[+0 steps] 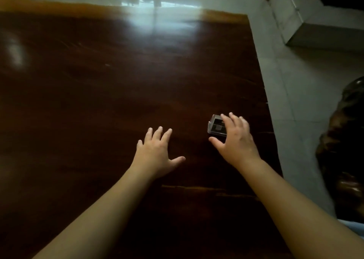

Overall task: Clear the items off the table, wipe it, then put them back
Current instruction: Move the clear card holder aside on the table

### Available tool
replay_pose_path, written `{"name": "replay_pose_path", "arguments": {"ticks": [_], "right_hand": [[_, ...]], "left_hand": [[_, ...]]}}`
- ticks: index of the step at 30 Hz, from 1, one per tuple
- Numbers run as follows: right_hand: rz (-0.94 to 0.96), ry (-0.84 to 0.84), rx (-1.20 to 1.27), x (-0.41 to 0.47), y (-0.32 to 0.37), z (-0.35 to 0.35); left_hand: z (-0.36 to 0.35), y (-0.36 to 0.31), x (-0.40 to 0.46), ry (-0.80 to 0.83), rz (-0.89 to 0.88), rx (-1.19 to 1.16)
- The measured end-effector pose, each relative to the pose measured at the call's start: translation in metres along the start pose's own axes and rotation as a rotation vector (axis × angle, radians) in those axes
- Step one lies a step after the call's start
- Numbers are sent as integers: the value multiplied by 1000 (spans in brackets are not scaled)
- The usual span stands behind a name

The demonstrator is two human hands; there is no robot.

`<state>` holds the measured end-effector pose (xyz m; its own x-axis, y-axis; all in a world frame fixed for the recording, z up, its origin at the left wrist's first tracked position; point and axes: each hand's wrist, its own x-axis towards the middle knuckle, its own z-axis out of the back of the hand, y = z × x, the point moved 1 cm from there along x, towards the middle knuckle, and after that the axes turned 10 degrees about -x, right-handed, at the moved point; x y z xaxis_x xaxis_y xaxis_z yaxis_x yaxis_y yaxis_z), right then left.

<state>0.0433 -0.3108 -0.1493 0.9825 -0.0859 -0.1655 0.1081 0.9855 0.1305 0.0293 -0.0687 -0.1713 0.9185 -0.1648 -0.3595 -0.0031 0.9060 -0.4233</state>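
Clear box (215,127) under right hand (237,140)

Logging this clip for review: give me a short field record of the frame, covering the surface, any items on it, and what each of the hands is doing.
surface: dark glossy wooden table, window glare at its far edge
items on table: one small clear plastic box near the right edge
left hand: open, fingers spread, empty, over bare wood
right hand: open, fingers spread over the box, not closed on it
contact with box: cannot tell
beyond table: pale tiled floor to the right
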Motion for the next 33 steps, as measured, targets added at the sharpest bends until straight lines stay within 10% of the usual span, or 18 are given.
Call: {"name": "replay_pose_path", "arguments": {"ticks": [33], "right_hand": [[181, 54, -44, 46, 17, -9]], "left_hand": [[10, 65, -16, -139, 136, -63]]}}
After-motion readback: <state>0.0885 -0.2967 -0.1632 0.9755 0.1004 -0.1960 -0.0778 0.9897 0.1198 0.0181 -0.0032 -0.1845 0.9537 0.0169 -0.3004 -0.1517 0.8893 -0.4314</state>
